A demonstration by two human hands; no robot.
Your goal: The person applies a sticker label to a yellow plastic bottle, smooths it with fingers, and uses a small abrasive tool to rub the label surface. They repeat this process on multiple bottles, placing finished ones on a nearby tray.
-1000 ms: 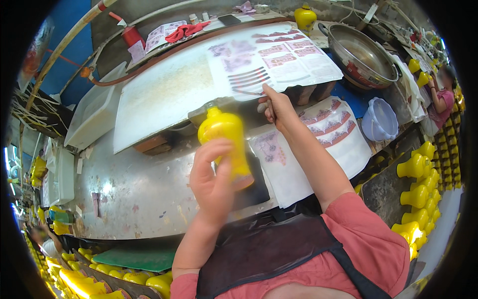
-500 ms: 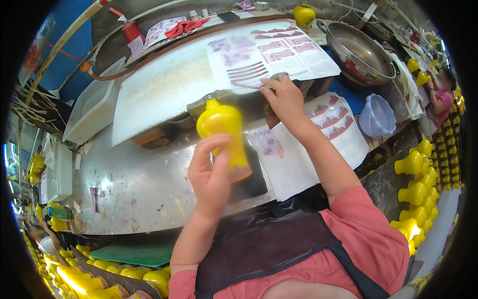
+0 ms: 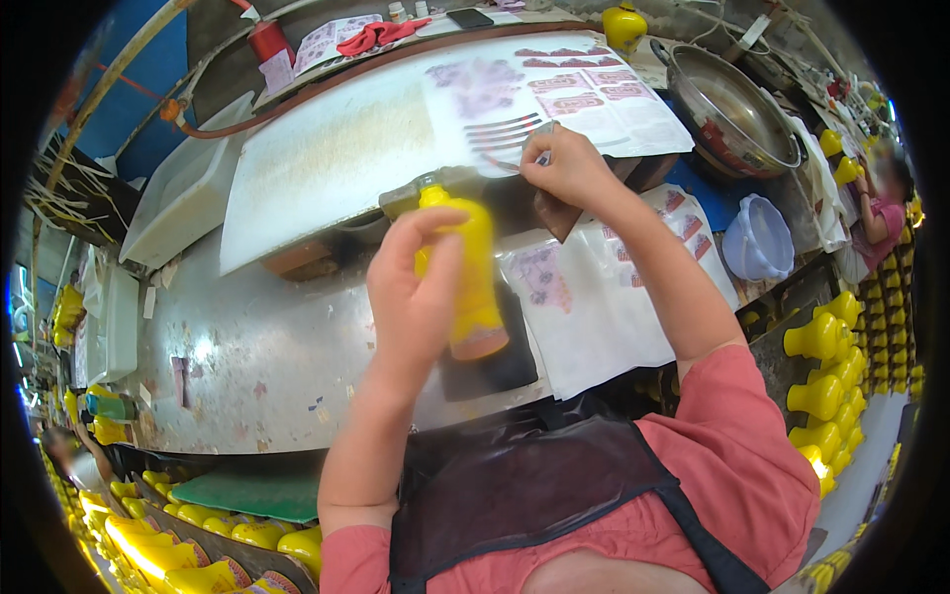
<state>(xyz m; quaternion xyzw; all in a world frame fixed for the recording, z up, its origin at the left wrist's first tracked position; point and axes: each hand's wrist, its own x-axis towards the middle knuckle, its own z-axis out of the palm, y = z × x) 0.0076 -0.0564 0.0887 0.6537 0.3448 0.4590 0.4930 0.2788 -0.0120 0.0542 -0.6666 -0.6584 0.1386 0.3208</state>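
I see my left hand (image 3: 416,297) in the middle of the frame, closed around a yellow plastic bottle (image 3: 467,272), fingers wrapped over its upper body while the bottle stands nearly upright above a dark mat (image 3: 500,366) on the metal worktable (image 3: 257,366). The bottle's pale base points down toward the mat, and I cannot tell whether it touches it.

My right hand (image 3: 569,168) is up and to the right of centre, fingertips pinched narrow on the edge of a sticker sheet (image 3: 584,99) that lies on a slanted white board (image 3: 336,158) in the upper middle of the frame. The pinch sits right where striped labels are printed; whether a single label is lifted between the fingers is too small to tell.

Below that hand, a second sheet of labels (image 3: 614,297) is spread on the table just right of the mat. In the upper right stands a large metal bowl (image 3: 732,109), and below it a translucent plastic tub (image 3: 760,238). Rows of yellow bottles (image 3: 826,386) run down the right edge of the frame, and more lie along the lower left (image 3: 198,535). A white tray (image 3: 183,198) sits at the upper left, with a red cloth (image 3: 381,35) at the top.
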